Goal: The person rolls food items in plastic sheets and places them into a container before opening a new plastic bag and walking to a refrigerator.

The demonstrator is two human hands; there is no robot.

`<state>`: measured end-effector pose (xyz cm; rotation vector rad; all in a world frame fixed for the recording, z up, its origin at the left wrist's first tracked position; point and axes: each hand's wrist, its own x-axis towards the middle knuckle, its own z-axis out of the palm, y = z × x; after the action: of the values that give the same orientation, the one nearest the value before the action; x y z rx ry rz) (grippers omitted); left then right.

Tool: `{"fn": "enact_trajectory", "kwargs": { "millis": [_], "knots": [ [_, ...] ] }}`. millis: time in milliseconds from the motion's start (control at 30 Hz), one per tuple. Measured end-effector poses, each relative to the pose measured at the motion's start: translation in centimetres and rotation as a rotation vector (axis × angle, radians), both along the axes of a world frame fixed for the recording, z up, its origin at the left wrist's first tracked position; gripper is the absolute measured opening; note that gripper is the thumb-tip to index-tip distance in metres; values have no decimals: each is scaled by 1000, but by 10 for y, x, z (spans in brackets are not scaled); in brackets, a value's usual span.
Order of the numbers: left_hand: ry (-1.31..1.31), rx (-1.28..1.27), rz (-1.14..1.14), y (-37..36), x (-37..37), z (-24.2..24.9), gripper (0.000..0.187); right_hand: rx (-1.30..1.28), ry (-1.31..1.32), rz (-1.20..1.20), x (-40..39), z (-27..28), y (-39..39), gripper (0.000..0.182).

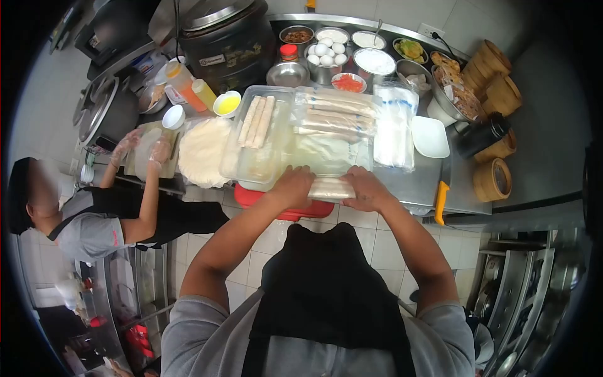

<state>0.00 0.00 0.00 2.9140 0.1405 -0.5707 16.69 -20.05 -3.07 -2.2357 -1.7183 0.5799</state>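
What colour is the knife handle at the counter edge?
Orange-yellow; the knife handle shows best in the head view, beside the right hand.

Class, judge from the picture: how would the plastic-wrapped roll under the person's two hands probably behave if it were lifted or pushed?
The wrapped roll is long and round, so it would probably roll if pushed sideways. Its glossy film suggests a slippery grip. The left hand and right hand press on both ends, hinting that it is soft and might sag if lifted.
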Motion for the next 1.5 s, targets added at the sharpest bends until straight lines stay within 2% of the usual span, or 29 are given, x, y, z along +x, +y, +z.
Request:
{"fn": "enact_trajectory", "kwargs": {
  "millis": [67,167,200,267,400,467,700,900,1000,1067,1100,1200,1267,1300,1367,1433,1500],
  "knots": [
    [-112,-95,60,8,3,-2,62,-9,147,2,8,1,5,63],
    [-1,-190,142,8,10,9,57,-6,196,-35,16,3,3,64],
    [-3,-188,140,12,12,10,57,-4,194,-37,21,7,8,64],
    [-30,-222,136,19,16,10,55,-113,384,-108,33,16,18,64],
    [-3,-285,153,34,27,-14,54,-126,342,-138,46,14,26,63],
    [-109,-210,110,41,30,-30,54,-180,356,-178,52,15,33,66],
    [53,-279,268,39,37,-4,57,-152,426,-248,61,15,40,73],
    [-62,-111,184,38,35,-10,54,-131,353,-313,64,5,44,66],
    [-5,-71,178,38,38,-12,52,-21,213,-266,63,-3,42,65],
    [48,-39,187,40,41,-16,58,86,46,-147,64,-11,41,56],
    [51,-42,187,41,42,-15,58,83,49,-147,64,-13,40,56],
    [6,-80,166,47,45,-14,63,227,10,-127,66,-13,38,51],
    [-135,-354,259,58,53,-26,58,318,93,-77,64,-3,43,52],
    [-132,-356,261,64,61,-37,58,316,96,-76,58,-2,47,52],
    [-262,-389,268,76,78,-54,42,368,0,34,38,0,64,55],
    [-257,-412,233,80,90,-39,39,371,29,70,20,-4,82,61],
    [8,-209,-52,81,100,-31,40,142,16,65,3,-1,97,68]
  ]
}}
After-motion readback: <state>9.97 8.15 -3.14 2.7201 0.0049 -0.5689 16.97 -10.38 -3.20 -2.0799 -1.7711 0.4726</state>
